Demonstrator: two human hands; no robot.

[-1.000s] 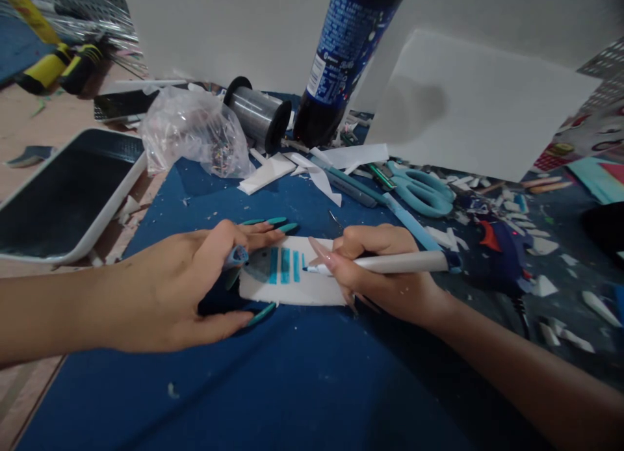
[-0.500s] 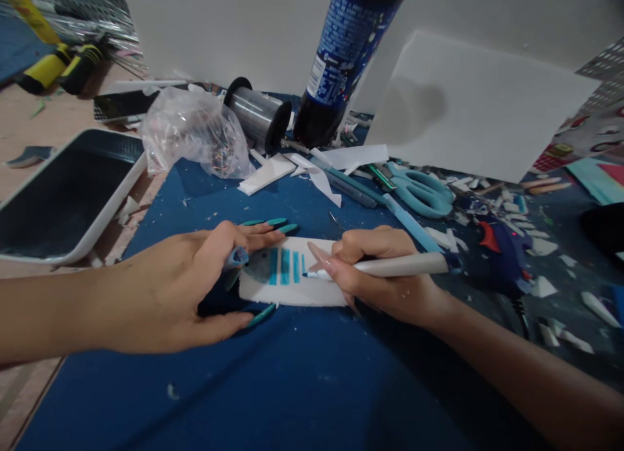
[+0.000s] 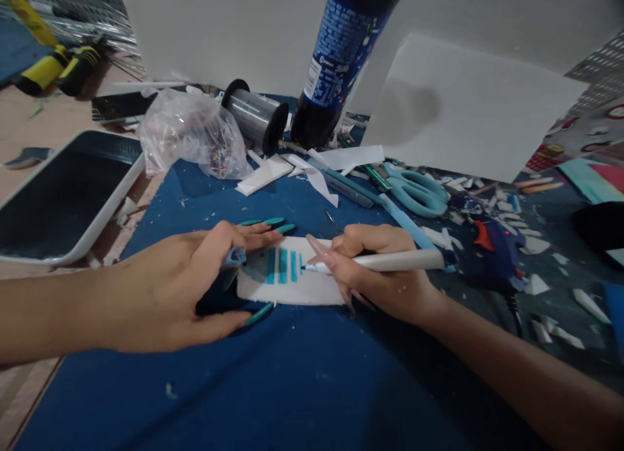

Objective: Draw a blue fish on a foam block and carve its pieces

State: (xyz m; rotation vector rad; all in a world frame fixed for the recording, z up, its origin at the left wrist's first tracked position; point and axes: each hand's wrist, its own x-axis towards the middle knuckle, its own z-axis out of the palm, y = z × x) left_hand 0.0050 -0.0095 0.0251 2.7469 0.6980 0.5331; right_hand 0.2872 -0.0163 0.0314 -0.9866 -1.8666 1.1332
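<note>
A small white board (image 3: 312,292), possibly foam, lies flat on the blue mat. It carries several teal stripes and a grey patch at its left end. My left hand (image 3: 190,288) rests over that end, its long teal-nailed fingers along the edges, steadying the board. Tucked in the same hand is a blue marker cap (image 3: 236,256), its open end facing right. My right hand (image 3: 380,269) is closed round a white marker (image 3: 400,261). The marker's blue tip touches the board just right of the thicker stripes, at a thin line.
Behind the board lie paper strips (image 3: 266,175), a box cutter (image 3: 341,184) and blue scissors (image 3: 419,191). A dark bottle (image 3: 329,61), a wire spool (image 3: 256,116) and a plastic bag (image 3: 190,132) stand farther back. A black tray (image 3: 73,191) is left; a glue gun (image 3: 497,249) and scraps lie right.
The marker tip moved down along the thin line, then back up a little. My left hand and the board hold their places; the whole view has shifted slightly.
</note>
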